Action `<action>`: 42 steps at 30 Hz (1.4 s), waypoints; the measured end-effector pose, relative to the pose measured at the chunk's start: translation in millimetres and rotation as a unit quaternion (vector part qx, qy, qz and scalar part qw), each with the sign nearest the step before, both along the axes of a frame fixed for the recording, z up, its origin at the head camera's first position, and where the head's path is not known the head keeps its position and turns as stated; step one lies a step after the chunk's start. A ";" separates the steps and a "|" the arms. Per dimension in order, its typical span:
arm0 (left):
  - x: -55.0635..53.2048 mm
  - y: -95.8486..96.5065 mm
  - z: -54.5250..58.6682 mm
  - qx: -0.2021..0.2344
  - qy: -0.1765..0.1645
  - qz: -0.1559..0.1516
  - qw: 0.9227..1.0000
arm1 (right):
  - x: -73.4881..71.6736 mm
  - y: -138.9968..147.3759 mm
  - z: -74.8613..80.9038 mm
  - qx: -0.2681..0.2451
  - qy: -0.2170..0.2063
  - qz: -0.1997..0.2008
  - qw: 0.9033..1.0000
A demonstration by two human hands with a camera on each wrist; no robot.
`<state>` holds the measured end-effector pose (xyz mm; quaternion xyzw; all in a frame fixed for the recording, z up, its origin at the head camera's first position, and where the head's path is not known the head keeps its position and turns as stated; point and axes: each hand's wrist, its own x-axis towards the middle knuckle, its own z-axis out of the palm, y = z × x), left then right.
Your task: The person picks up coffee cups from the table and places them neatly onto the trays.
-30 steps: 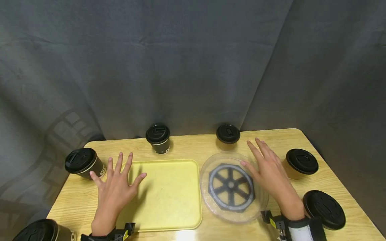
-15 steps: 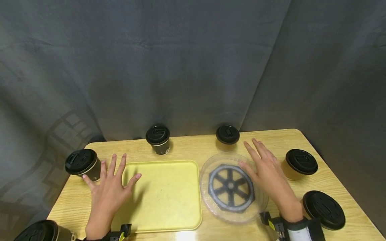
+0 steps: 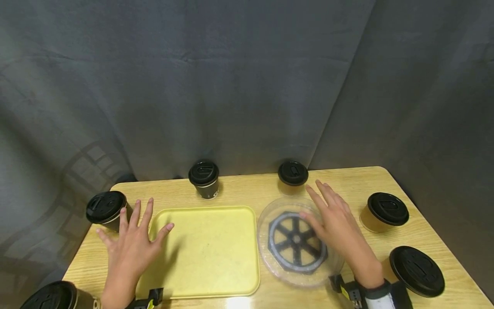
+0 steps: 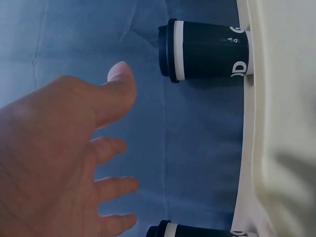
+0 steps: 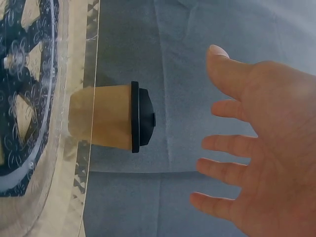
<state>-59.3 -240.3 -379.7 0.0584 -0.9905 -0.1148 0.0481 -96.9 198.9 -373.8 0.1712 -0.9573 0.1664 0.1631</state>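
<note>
My left hand (image 3: 129, 253) hovers with spread fingers over the left edge of a yellow tray (image 3: 208, 253), holding nothing. Its fingertips overlap a black lidded coffee cup (image 3: 107, 210) at the left in the head view. My right hand (image 3: 337, 223), also empty with fingers apart, is above the right side of a round clear plastic turntable (image 3: 266, 262) with a dark spoked base. Just past its fingertips stands a brown cup (image 3: 292, 176) with a black lid. The left wrist view shows a dark cup (image 4: 212, 52) beyond the thumb.
Another dark cup (image 3: 204, 178) stands behind the tray. Two brown cups with black lids, one farther back (image 3: 384, 212) and one nearer (image 3: 417, 271), line the right side. A dark cup (image 3: 54, 296) is at the front left corner. A grey curtain (image 3: 247, 86) hangs behind the table.
My left hand has drifted left, toward the tray's left edge and the dark cup there. The right hand has shifted slightly left over the turntable. The cups and tray stay put.
</note>
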 end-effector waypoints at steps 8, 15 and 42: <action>8.3 -11.0 4.5 0.011 -0.010 0.018 1.000 | 2.4 -6.0 1.8 0.006 -0.009 0.006 1.000; 12.7 -19.6 6.4 0.002 -0.016 0.028 0.999 | 4.4 -10.1 2.5 0.001 -0.017 0.008 1.000; 33.4 -54.3 22.6 0.019 -0.045 0.096 0.994 | 5.0 -12.8 4.5 0.002 -0.021 0.019 1.000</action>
